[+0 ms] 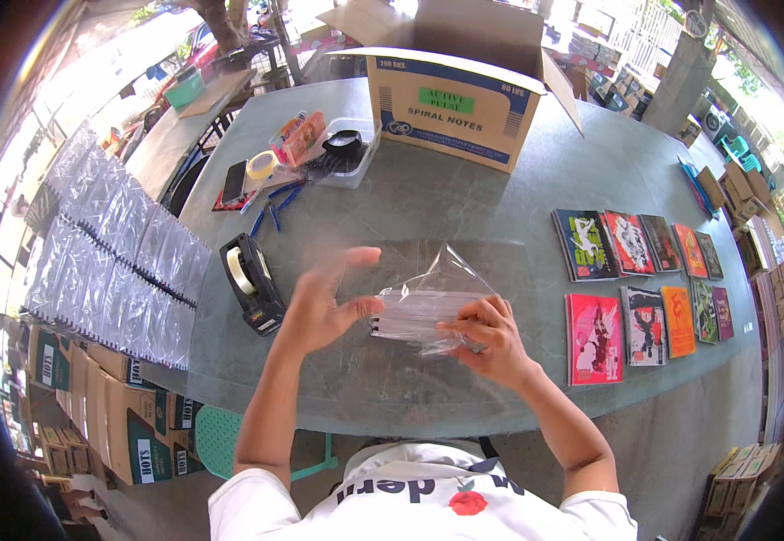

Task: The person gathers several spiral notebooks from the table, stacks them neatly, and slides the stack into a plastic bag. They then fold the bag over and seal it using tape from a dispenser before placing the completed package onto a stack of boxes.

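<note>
A stack of spiral notebooks [414, 311] in clear plastic wrap stands over the grey-green table in front of me, its pale page edges toward me. My right hand [485, 335] pinches the right end of the stack through the plastic. The loose plastic film [451, 268] rises in a crumpled peak above it. At the left end, next to the black coils, my left hand [324, 307] has its thumb near the stack and its fingers spread, partly smeared by motion. A black tape dispenser [252, 285] with a roll of tape sits left of that hand.
Wrapped notebook stacks [117, 261] line the left side. Several colourful notebooks [594, 338] lie in rows at right. An open carton [451, 113] stands at the back, near a clear plastic tub [352, 171], a yellow tape roll [262, 165], a phone [235, 183] and blue-handled tools [273, 215].
</note>
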`<state>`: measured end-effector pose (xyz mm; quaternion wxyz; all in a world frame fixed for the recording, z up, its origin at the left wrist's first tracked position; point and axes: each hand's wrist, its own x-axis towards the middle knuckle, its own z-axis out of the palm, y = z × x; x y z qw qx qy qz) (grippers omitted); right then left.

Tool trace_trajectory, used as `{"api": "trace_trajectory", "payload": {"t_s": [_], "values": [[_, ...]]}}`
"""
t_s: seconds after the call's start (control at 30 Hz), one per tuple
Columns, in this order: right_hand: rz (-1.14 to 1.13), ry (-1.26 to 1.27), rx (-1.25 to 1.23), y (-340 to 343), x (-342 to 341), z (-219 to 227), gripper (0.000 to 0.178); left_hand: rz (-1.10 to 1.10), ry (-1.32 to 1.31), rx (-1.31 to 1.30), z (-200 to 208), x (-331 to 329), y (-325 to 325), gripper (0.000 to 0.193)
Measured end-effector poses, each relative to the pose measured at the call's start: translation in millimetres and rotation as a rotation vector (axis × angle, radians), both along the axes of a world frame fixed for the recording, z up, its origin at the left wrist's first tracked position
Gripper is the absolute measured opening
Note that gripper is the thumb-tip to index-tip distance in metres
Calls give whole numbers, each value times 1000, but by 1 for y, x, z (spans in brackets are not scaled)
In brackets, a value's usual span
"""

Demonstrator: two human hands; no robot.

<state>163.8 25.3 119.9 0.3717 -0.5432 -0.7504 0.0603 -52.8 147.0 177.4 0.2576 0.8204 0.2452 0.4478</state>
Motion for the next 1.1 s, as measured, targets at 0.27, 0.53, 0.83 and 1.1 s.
{"api": "trace_trajectory", "payload": {"t_s": [0.27,0.53,0.83,1.1], "values": [[-17,20,85,3,-7,-5,31,-438,-272,-780,-10,28,39,46],[-79,53,132,5,-14,1,22,-300,346,-703,-54,21,30,55],[-191,71,174,11,-18,-3,24,-303,137,-148,-27,17,3,69],[-378,506,-32,29,-3,3,31,-287,421,-360,-36,28,29,32]]}}
